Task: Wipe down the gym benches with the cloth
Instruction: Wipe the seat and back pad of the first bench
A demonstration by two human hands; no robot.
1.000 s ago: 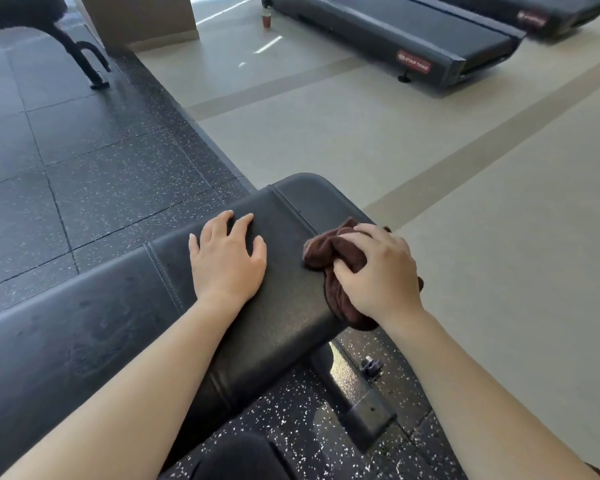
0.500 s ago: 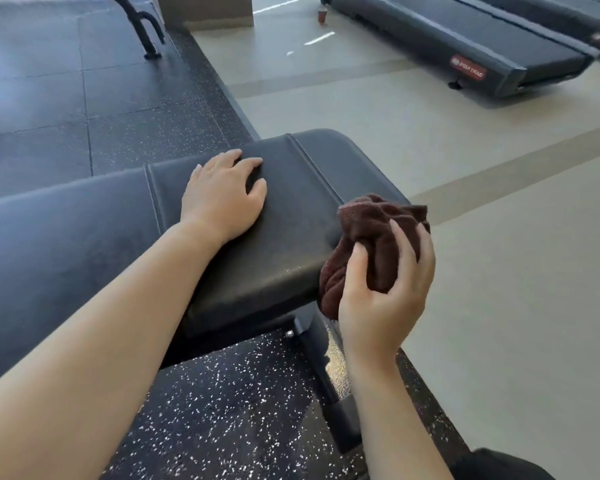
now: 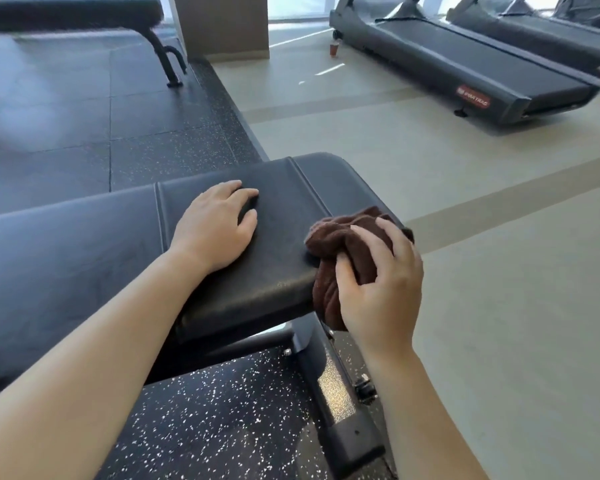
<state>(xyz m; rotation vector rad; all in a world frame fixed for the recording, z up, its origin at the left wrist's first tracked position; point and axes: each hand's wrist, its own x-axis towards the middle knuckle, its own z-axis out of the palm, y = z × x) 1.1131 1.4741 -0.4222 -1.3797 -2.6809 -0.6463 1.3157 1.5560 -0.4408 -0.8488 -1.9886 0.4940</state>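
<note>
A black padded gym bench [image 3: 84, 244] runs from the left edge to the middle of the view, ending in a short seat pad. My left hand [image 3: 219, 230] rests flat on that pad, fingers spread. My right hand [image 3: 381, 282] grips a bunched dark brown cloth [image 3: 340, 237] against the pad's near right corner. Part of the cloth hangs down over the pad's side edge, below my thumb.
The bench's black metal leg [image 3: 329, 393] stands on speckled rubber flooring below the pad. A second bench [image 3: 70, 12] stands at the far left. Two treadmills [image 3: 458, 64] sit at the back right on beige floor, with a small cup [image 3: 334, 49] near them.
My right hand has brought the cloth from beside the pad's end back onto its corner and top edge. The left hand has stayed put on the pad. The view has tilted upward.
</note>
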